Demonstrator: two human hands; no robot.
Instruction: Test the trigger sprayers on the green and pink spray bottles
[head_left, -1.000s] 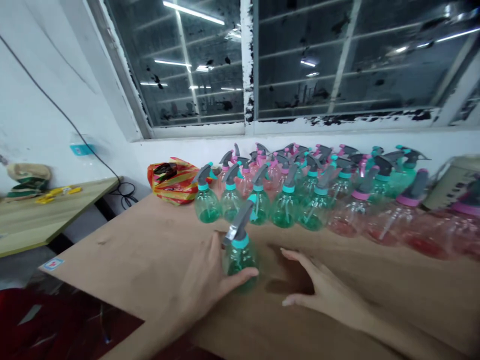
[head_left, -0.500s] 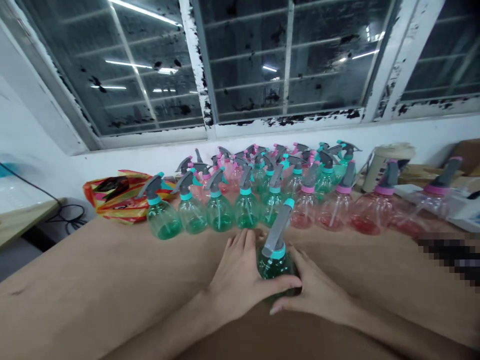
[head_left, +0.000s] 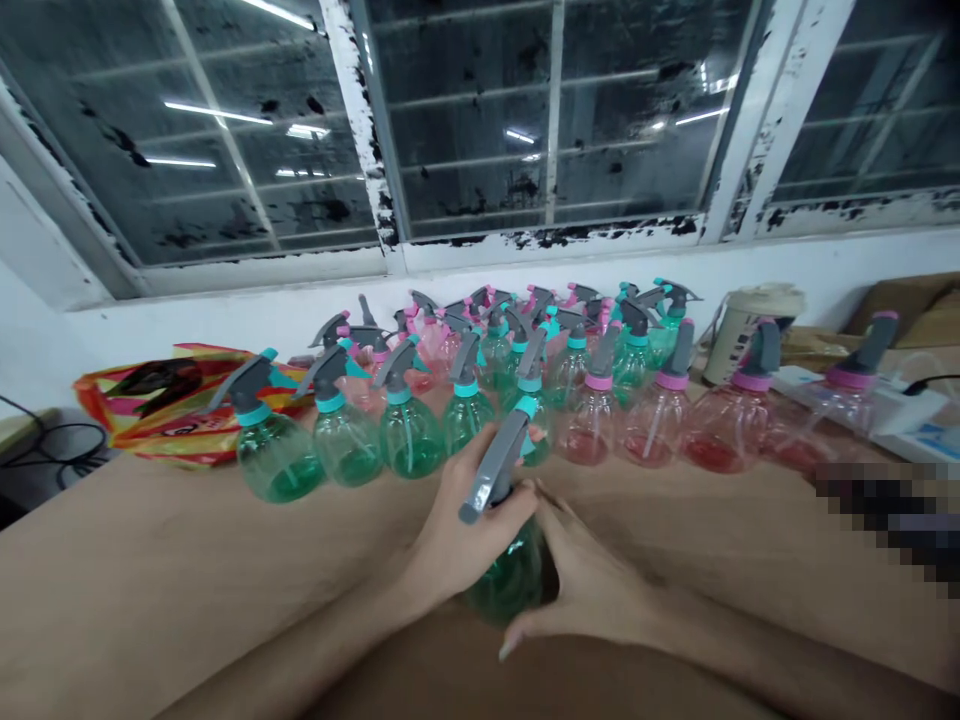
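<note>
A green spray bottle (head_left: pixel 510 580) with a grey trigger head and teal collar stands on the brown table (head_left: pixel 187 570) near the front. My left hand (head_left: pixel 457 525) wraps round its neck and upper body from the left. My right hand (head_left: pixel 581 585) cups the bottle's body from the right, fingers curled against it. Just behind, a row of green spray bottles (head_left: pixel 337 440) and a row of pink spray bottles (head_left: pixel 645 425) stand upright, with more bottles packed behind them toward the wall.
A red and yellow plastic bag (head_left: pixel 165 405) lies at the back left. A beige container (head_left: pixel 739 325) and a white box (head_left: pixel 892 415) sit at the right, with cardboard boxes (head_left: pixel 907 310) behind. A window spans the wall. A pixelated patch covers the right edge.
My left hand slid up from the bottle's body to its neck, and the bottle came closer to me. My right hand closed in on the bottle. The camera turned right.
</note>
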